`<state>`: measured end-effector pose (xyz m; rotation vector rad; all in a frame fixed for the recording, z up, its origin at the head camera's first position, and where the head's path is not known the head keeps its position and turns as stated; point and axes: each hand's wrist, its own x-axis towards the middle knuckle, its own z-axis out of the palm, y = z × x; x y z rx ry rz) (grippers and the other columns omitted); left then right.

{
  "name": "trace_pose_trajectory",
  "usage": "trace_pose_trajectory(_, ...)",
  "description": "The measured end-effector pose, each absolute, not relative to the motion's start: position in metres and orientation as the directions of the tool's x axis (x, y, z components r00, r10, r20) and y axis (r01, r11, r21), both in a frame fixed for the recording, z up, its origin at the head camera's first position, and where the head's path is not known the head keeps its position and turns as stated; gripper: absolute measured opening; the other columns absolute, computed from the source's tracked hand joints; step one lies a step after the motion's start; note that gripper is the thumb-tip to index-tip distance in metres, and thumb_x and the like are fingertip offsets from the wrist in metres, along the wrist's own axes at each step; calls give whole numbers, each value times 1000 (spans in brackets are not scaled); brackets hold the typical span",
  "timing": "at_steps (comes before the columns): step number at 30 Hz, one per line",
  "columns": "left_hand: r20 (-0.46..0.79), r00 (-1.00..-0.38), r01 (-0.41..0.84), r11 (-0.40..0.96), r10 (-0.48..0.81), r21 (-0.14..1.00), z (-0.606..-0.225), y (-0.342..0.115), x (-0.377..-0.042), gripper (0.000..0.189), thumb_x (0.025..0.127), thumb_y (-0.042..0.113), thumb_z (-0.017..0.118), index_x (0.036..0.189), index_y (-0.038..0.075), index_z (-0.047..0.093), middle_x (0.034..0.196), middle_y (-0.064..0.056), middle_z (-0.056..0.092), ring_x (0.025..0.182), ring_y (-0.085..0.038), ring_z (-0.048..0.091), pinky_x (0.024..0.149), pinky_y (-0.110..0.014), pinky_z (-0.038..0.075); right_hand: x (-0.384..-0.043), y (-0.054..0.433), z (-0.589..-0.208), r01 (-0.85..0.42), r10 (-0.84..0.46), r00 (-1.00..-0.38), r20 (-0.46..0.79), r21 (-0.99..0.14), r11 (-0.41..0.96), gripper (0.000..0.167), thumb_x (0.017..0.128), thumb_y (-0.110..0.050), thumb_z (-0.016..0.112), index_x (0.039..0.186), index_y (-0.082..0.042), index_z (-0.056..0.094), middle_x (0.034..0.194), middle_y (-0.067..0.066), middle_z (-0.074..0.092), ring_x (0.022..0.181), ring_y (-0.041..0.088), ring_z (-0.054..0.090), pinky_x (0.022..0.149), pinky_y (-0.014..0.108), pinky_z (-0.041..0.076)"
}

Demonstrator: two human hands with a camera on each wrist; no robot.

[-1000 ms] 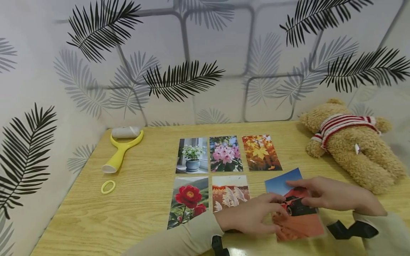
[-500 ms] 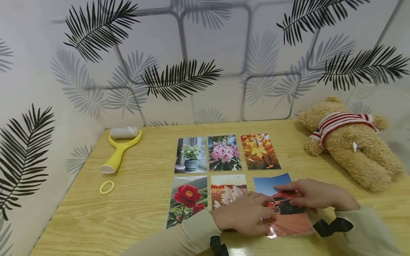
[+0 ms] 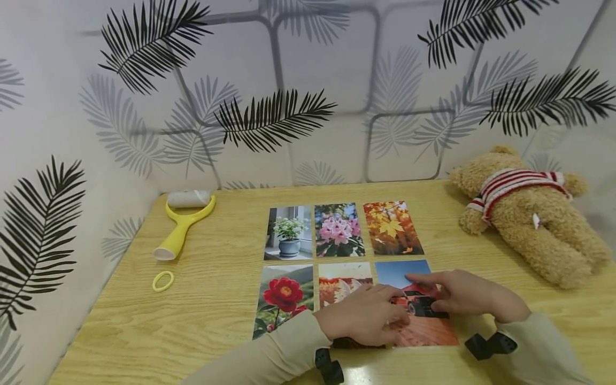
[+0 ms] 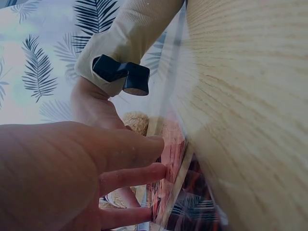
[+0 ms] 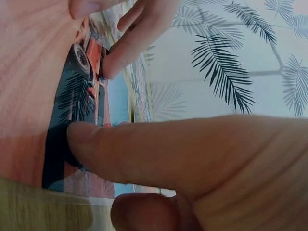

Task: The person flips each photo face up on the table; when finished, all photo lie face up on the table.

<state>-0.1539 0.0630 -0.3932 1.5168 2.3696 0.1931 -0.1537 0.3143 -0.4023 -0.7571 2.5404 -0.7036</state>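
Observation:
A glossy photo of a red car [image 3: 425, 334] lies flat at the right end of the lower row of photos. My right hand [image 3: 469, 294] rests its thumb and fingertips on it; the right wrist view shows the thumb [image 5: 130, 149] pressing near the car. From the left, my left hand [image 3: 363, 315] touches the photo's left side with spread fingertips and partly covers the feathery grass photo [image 3: 337, 271]. In the left wrist view, the left fingers [image 4: 132, 175] are extended over the car photo's reddish lower part [image 4: 172, 144]. Neither hand grips anything.
The red flower photo [image 3: 284, 294] lies left of the grass photo. Above are the potted plant [image 3: 289, 235], pink blossom [image 3: 339, 230] and autumn leaf [image 3: 392, 227] photos. A teddy bear [image 3: 534, 219] lies right; a yellow-handled roller [image 3: 183, 224] and yellow ring [image 3: 163, 280] lie left.
The car photo has slid left and turned from tilted to nearly straight, close beside the grass photo. My right hand moved left with it; the left hand shifted slightly.

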Motion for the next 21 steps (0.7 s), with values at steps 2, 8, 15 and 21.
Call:
trace_pose_trajectory(2,-195,-390,855,433,900,286,-393,63,-154,34,96,44,56,128,33,61,151,1,38,140,-14,34,112,-37,32,-154,313,-401,-404,-592,-777,-215,-552,730,60,87,-14,69,142,-8,47,68,-9,48,53,-1,35,52,20,32)
trace_pose_trajectory(8,-187,-395,849,435,900,299,-395,63,-155,34,96,41,57,128,31,61,151,-2,38,141,-15,32,113,-36,31,-155,310,-399,-388,-594,-772,-228,-571,723,61,87,-13,69,142,-3,45,69,-9,50,56,-1,39,54,21,34)
trace_pose_trajectory(15,-115,-436,845,450,893,288,-397,64,-145,36,95,36,58,129,25,57,153,-7,34,142,-16,29,110,-42,33,-155,304,-402,-413,-660,-726,-192,-645,643,67,92,-14,63,148,4,29,81,-4,59,60,-2,39,58,21,36)
trace_pose_trajectory(21,-86,-452,810,449,888,376,-396,50,-146,43,97,39,54,136,20,52,156,-7,29,144,-19,26,112,-43,31,-155,296,-398,-475,-636,-768,-70,-603,641,59,95,-12,61,142,11,34,67,-13,49,56,-4,41,52,20,38)
